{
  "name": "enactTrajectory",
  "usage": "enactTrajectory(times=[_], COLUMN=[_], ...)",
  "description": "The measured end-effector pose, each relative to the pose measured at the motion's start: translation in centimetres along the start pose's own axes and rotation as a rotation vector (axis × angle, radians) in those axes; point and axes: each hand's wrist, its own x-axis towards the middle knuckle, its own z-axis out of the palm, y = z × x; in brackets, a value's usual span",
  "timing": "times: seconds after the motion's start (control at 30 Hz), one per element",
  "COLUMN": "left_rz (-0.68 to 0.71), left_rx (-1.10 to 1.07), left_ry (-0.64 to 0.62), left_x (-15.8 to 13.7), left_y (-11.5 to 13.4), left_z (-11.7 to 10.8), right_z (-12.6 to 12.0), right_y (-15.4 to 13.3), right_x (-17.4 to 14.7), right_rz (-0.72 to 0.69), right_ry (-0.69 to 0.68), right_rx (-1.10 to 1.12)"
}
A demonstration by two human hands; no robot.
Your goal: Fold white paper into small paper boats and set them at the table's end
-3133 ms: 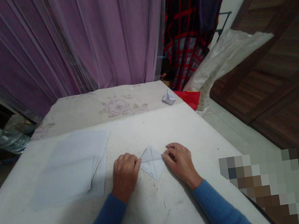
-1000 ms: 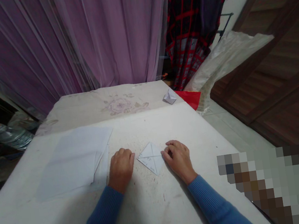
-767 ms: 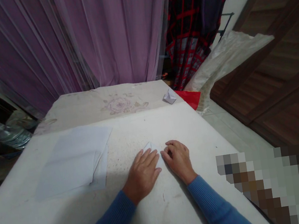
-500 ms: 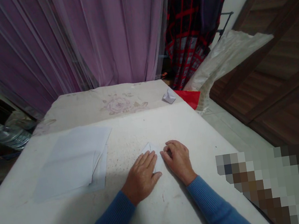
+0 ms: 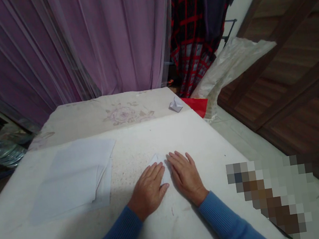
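A small piece of folded white paper [image 5: 155,159] lies on the table between my hands, its pointed tip showing at the far end. My left hand [image 5: 149,189] rests flat over the paper's left part with fingers stretched out, hiding much of it. My right hand [image 5: 187,178] lies palm down along the paper's right side, fingers extended; whether its fingertips press on the paper's edge I cannot tell. To the left is a loose stack of white paper sheets [image 5: 74,167]. Near the far right corner sits a small folded paper shape [image 5: 175,105].
The white table [image 5: 134,142] has a flowered strip at its far end. Purple curtains [image 5: 124,37] hang behind it. A red item [image 5: 196,106] and a plastic sheet [image 5: 229,66] are beyond the right edge. A large water bottle [image 5: 0,151] stands off the left side.
My right hand has gone from curled fingers to lying flat with fingers stretched out beside the paper. My left hand stays on the paper. The view has shifted slightly.
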Motion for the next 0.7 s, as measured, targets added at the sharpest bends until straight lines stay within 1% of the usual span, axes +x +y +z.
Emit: enactTrajectory(times=[0.1, 0.2, 0.33, 0.53, 0.7], left_rz=[0.004, 0.005, -0.011, -0.05, -0.048], left_rx=[0.009, 0.008, 0.034, 0.152, 0.176], left_ry=[0.011, 0.019, 0.0, -0.048, -0.026], left_x=[0.0, 0.0, -0.7, -2.8, -3.4], left_y=[0.0, 0.0, -0.7, -2.6, -3.2], left_z=[0.2, 0.2, -0.5, -2.2, -2.6], right_z=[-0.7, -1.3, -1.6, -1.7, -1.8], right_y=[-0.9, -1.2, -0.7, -0.6, -0.8], right_x=[-1.1, -1.7, -2.0, -2.2, -2.0], right_rz=[-0.064, -0.072, -0.042, -0.008, -0.012], right_ry=[-0.144, -0.215, -0.214, -0.236, -0.223], right_rx=[-0.07, -0.118, -0.172, -0.183, -0.185])
